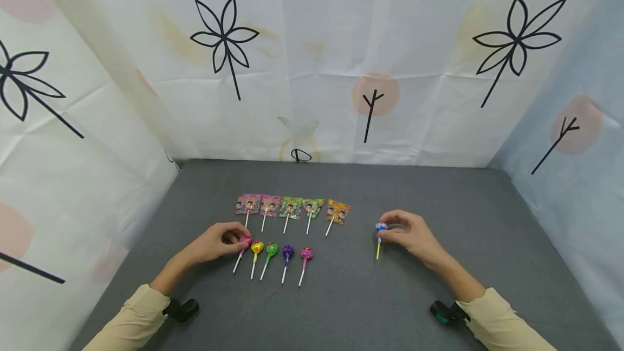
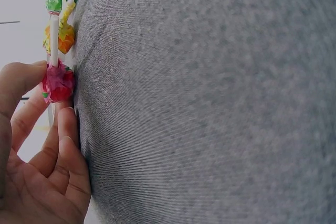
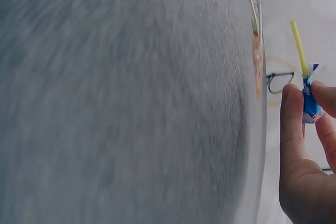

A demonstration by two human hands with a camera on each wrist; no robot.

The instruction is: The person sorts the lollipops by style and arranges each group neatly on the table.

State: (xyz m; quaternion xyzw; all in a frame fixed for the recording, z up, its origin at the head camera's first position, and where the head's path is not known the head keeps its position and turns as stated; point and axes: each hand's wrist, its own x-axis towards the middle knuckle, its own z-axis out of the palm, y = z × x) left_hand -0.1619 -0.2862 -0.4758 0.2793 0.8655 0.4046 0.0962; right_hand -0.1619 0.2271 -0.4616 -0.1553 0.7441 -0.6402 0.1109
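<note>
At the left end of the near row, my left hand (image 1: 220, 241) pinches a pink-red lollipop (image 2: 59, 83) by its wrapped head between thumb and fingers. Its white stick points toward me. My right hand (image 1: 413, 236), apart from the rows on the right, pinches a blue-wrapped lollipop (image 3: 312, 104) with a yellow stick. In the right wrist view that lollipop appears held off the table. Beside the left hand lie a yellow lollipop (image 1: 257, 247), a green lollipop (image 1: 271, 249), a purple lollipop (image 1: 288, 252) and a pink lollipop (image 1: 306, 253).
Behind them runs a row of flat-packet lollipops: pink packets (image 1: 248, 203), green packets (image 1: 291, 207) and an orange packet (image 1: 337, 211). The grey tabletop (image 1: 361, 307) ends at a white printed curtain (image 1: 322, 26). Both wrists wear dark straps.
</note>
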